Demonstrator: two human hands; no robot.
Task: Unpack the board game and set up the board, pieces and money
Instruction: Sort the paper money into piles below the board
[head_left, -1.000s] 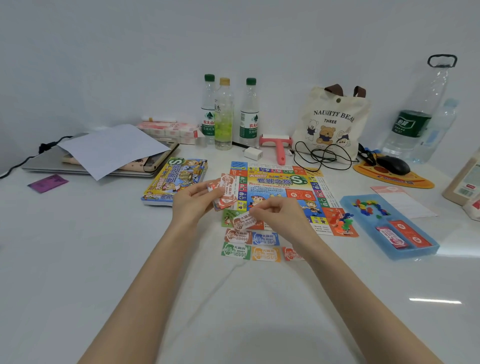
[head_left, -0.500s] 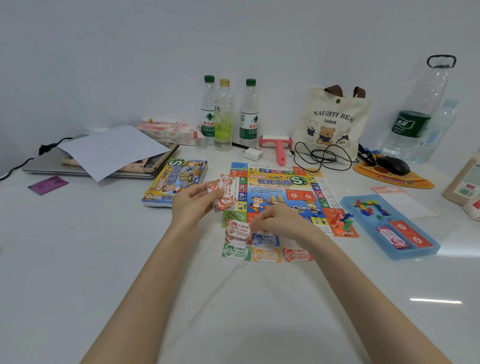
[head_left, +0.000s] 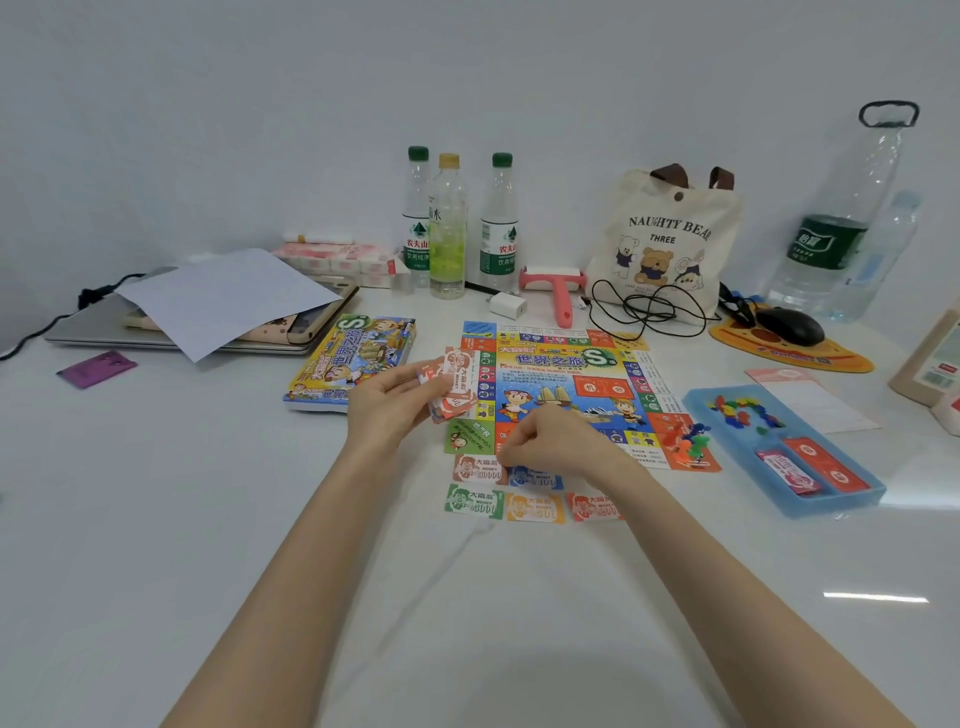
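– White table (head_left: 156, 519) against a plain pale wall. Where's the board?
– The game board (head_left: 566, 384) lies open and flat in the middle, with the game box (head_left: 353, 358) just to its left.
– And the hands?
– The left hand (head_left: 387, 408) holds a stack of paper money (head_left: 454, 387) over the board's left edge, gripped between thumb and curled fingers.
– The right?
– The right hand (head_left: 556, 441) sits at the board's near edge, fingers curled down, tips by the brown note (head_left: 475, 467). Whether it pinches that note I cannot tell.
– Other money?
– A blue note (head_left: 537, 478) lies beside the brown one, partly under the hand. Nearer me is a row: green note (head_left: 474, 501), orange note (head_left: 535, 508), red note (head_left: 592, 506).
– Pieces?
– Coloured pieces (head_left: 743, 408) and two card packs (head_left: 810, 470) lie in the blue tray (head_left: 857, 499) on the right, and a few figures (head_left: 688, 441) stand on the board's near right corner
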